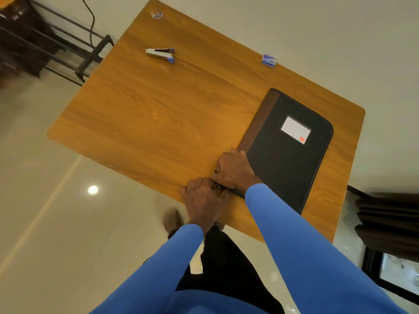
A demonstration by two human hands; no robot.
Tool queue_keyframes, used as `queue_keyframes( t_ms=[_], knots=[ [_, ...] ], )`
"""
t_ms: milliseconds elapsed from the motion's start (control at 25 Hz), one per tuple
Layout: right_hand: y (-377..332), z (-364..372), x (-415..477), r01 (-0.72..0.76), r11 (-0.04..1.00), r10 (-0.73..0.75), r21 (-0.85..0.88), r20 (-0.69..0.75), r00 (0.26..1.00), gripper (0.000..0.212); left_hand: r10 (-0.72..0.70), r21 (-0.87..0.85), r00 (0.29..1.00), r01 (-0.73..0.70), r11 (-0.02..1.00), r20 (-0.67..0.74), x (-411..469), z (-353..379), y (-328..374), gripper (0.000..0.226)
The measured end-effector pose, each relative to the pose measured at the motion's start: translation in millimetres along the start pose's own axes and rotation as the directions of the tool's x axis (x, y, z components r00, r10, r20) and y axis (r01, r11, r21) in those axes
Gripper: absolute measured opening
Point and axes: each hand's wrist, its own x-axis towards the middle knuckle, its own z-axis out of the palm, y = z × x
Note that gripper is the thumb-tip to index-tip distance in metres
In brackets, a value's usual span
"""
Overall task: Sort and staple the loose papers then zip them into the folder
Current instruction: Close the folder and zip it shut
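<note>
A closed black folder [288, 159], with a brown strip along its spine and a lined white label [295, 130] on its cover, lies flat on the wooden surface [158, 114]. No loose papers show anywhere, so they are judged to be inside already and the job to be at its last step, the zipping.

Both hands meet at the folder's near corner on the spine side. The right hand [234, 171] sits on that corner with its fingers curled down over the edge, gripping the folder, apparently to stop it sliding while the zip is drawn. The left hand [204, 198], just off the corner and touching the right, has its fingers bunched together, pinching a small dark piece that is probably the zip pull [218, 185], though it is too small to be sure.

Both arms, in blue sleeves [294, 245], reach forward. The right forearm crosses the folder's near end and the left comes in beside it, wrists low to the surface.

Past the folder's far end lies a small blue-and-white staple box [269, 60]. The stapler [161, 55] rests well apart from the folder, off to its far left, seemingly put aside once finished with.
</note>
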Motion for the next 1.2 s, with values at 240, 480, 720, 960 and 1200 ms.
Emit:
queue_keyframes(
  t_ms=[240, 480, 720, 960, 1200],
  knots=[
    [16.0, 16.5, 10.8, 0.141, 0.969, -0.123, 0.205, -0.096, 0.988, 0.028, 0.039, -0.041, 0.996, -0.042, 0.998, -0.075, -5.2, 5.6, -10.4, 0.007],
    [30.2, 26.2, 8.1, 0.244, 0.905, -0.179, 0.349, -0.210, 0.961, 0.024, -0.158, -0.136, 0.987, 0.156, 0.978, -0.006, -1.2, 6.5, 3.3, 0.017],
    [33.1, 26.1, 8.1, 0.293, 0.915, -0.240, 0.277, -0.209, 0.948, 0.022, -0.134, -0.002, 0.985, 0.135, 0.991, -0.108, -12.4, 5.0, 17.4, 0.005],
    [33.8, 37.3, 8.6, 0.306, 0.917, -0.228, 0.254, -0.296, 0.928, 0.022, 0.117, 0.046, 0.990, -0.114, 0.992, -0.073, -40.1, 26.7, 36.2, 0.011],
    [51.5, 32.9, 5.4, 0.424, 0.855, -0.313, 0.298, -0.355, 0.881, 0.022, 0.405, -0.078, 0.906, -0.398, 0.914, 0.121, -73.5, 59.7, 73.3, 0.029]
  ],
)
